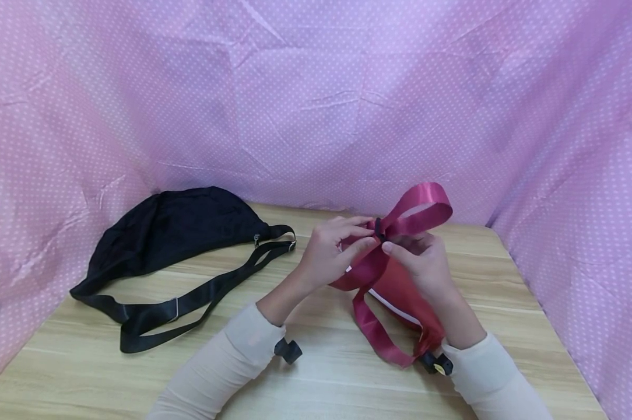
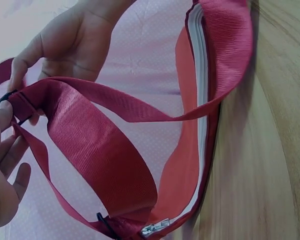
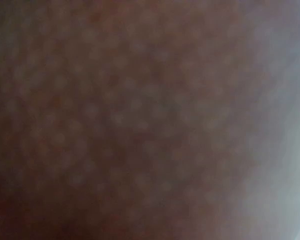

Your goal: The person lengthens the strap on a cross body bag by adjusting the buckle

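Above the table, both hands are at the black strap slider (image 1: 380,230) of a red waist bag (image 1: 400,286). My left hand (image 1: 332,251) pinches the slider between thumb and fingers. From the other side, my right hand (image 1: 426,268) pinches the pink-red strap (image 1: 426,219) right beside it. A loop of that strap stands up past the fingers, and another hangs below. In the left wrist view the bag's white zipper (image 2: 202,75) runs along its edge, with a metal zipper pull (image 2: 155,227) at one end. The right wrist view is a dark blur.
On the left of the wooden table (image 1: 316,379) lies a black waist bag (image 1: 185,233), its black strap (image 1: 211,291) looped toward the front. Pink dotted cloth (image 1: 316,116) hangs at the back and both sides.
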The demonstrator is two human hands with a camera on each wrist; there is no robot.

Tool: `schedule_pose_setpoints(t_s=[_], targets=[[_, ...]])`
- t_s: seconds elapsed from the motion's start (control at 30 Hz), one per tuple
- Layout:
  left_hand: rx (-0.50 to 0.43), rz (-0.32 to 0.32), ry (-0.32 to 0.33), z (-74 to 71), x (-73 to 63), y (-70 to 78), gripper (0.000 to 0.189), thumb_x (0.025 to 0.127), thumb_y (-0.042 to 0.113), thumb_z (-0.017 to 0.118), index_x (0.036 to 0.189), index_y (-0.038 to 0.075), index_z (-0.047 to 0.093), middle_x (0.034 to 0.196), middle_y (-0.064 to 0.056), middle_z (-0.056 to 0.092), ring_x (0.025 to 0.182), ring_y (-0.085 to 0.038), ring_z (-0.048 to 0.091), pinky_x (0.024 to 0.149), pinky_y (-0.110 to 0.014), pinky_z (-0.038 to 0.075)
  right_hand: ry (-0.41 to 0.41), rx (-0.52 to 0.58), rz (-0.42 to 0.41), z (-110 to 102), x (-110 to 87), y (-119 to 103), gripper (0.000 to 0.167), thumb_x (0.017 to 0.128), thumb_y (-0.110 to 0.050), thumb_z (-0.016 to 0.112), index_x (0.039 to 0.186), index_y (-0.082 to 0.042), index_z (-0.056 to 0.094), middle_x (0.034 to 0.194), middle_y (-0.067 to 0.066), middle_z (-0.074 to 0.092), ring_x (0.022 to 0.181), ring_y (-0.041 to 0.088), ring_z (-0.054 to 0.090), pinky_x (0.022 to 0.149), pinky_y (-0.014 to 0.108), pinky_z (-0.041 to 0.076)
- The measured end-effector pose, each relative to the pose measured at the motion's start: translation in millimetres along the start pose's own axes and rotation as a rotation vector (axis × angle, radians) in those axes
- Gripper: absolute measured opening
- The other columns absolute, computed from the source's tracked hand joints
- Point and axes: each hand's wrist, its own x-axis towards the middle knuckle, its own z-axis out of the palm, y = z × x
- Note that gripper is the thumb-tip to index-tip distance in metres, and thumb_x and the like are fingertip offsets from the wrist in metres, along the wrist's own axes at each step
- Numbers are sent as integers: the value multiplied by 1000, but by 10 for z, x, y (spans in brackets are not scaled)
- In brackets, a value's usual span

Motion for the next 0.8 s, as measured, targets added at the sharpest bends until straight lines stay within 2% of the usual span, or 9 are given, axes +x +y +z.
schedule_pose_setpoints(t_s=[0.1, 0.23, 0.47, 0.57, 0.67, 0.8], targets=[[1, -8, -16, 2, 6, 13, 17, 89, 8, 80, 105, 1, 80, 118, -12, 74, 100, -18, 68, 76, -22, 57, 24, -49, -2, 2, 2, -16, 29, 87, 12, 70, 104, -11, 77, 90, 2, 75, 83, 10, 70, 78, 23, 57], [-8, -32, -10, -2, 6, 19, 16, 89, 8, 80, 104, 1, 80, 117, -13, 74, 101, -18, 68, 77, -24, 58, 3, -69, 5, -1, 5, -26, 31, 87, 14, 67, 104, -11, 77, 90, 3, 75, 83, 10, 70, 78, 23, 57], [-158, -133, -6, 33, -33, -6, 14, 88, 5, 80, 101, 1, 77, 116, -13, 74, 99, -15, 71, 76, -33, 61, -14, -58, -3, -1, -5, -7, 27, 89, 10, 68, 106, -10, 76, 93, 4, 75, 85, 12, 70, 81, 24, 57], [-173, -135, -47, 43, -56, -41, 18, 89, 5, 79, 107, 1, 76, 121, -12, 73, 103, -16, 67, 80, -35, 60, 22, -40, -4, 7, -12, -2, 20, 90, 6, 70, 99, -10, 76, 89, 4, 73, 83, 10, 68, 77, 23, 56], [-140, -126, -120, 21, -73, -69, 27, 93, 9, 76, 119, 4, 73, 134, -10, 67, 118, -19, 60, 96, -40, 54, 62, -7, 1, 12, -17, -1, 16, 89, 5, 71, 93, -10, 76, 85, 3, 71, 80, 9, 66, 73, 22, 55], [-57, -120, -217, -8, -85, -118, 37, 98, 16, 71, 135, 12, 67, 152, -5, 53, 139, -18, 45, 112, -49, 38, 55, 152, -12, 11, -20, 12, 18, 91, 7, 67, 97, -7, 76, 89, 2, 72, 84, 9, 66, 75, 22, 56]])
